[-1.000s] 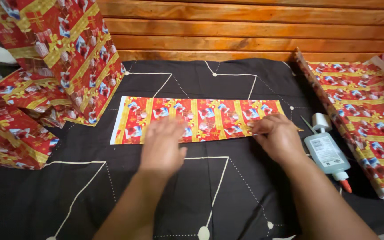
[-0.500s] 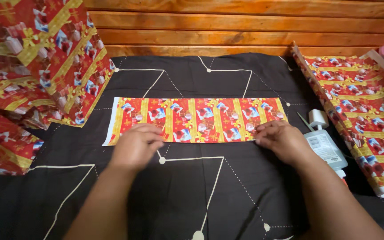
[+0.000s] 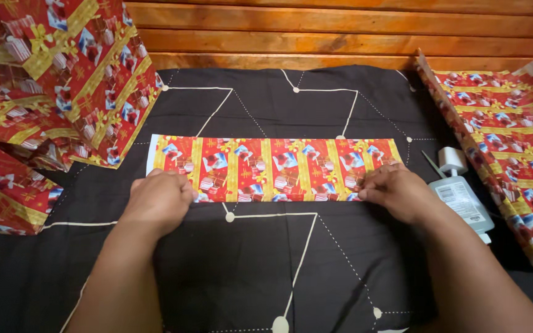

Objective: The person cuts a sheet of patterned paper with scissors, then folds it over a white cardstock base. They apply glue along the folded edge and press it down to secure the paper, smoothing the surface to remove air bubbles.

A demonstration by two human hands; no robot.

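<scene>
A long strip of red and gold gift wrap (image 3: pixel 272 168) lies flat on a black cloth (image 3: pixel 266 265) with thin white lines. My left hand (image 3: pixel 158 198) rests with curled fingers on the strip's near left corner. My right hand (image 3: pixel 396 191) pinches the strip's near right corner, fingers bent over its edge. Both forearms reach in from the bottom of the view.
A clear glue bottle (image 3: pixel 461 198) with a white cap lies just right of my right hand. More of the same wrapping paper (image 3: pixel 507 142) lies at the right. Several wrapped boxes (image 3: pixel 63 80) are stacked at the left. A wooden slatted wall (image 3: pixel 340 31) runs behind.
My left hand slid leftward along the strip's near edge, from the middle to the left corner. My right hand stayed at the right corner.
</scene>
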